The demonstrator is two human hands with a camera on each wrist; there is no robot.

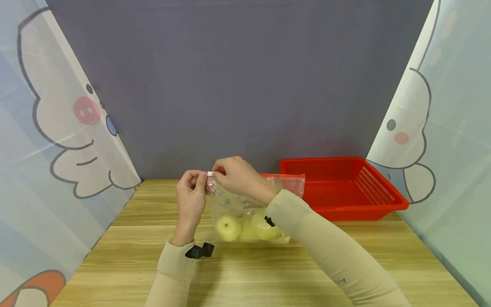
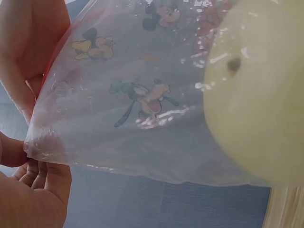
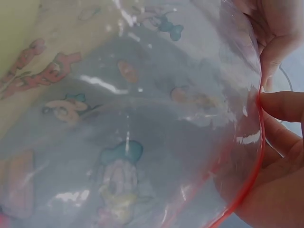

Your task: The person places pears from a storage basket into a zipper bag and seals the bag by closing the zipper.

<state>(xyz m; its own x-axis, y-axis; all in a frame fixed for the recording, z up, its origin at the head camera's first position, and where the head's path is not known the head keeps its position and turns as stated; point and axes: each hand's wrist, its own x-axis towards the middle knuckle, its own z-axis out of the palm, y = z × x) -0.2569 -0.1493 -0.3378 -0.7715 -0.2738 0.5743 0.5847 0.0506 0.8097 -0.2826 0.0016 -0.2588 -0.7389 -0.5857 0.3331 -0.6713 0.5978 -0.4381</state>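
A clear zip bag (image 1: 220,198) printed with small cartoon figures stands upright above the table, with several round yellow-green fruits (image 1: 228,228) at its bottom. Along its top runs a red zip strip (image 1: 284,175), and a white slider (image 1: 209,173) sits at the left end. My left hand (image 1: 191,198) pinches the bag's upper left corner between thumb and fingers. Close beside it, my right hand (image 1: 239,175) pinches the red top edge just right of the slider. One fruit (image 2: 261,95) with a dark stem hollow shows large through the film in the left wrist view.
Behind the bag, to the right, a red plastic basket (image 1: 337,209) with perforated walls stands on the wooden table (image 1: 126,256). A grey cloth (image 1: 245,85) hangs at the back, and cartoon-printed curtains (image 1: 452,179) flank both sides.
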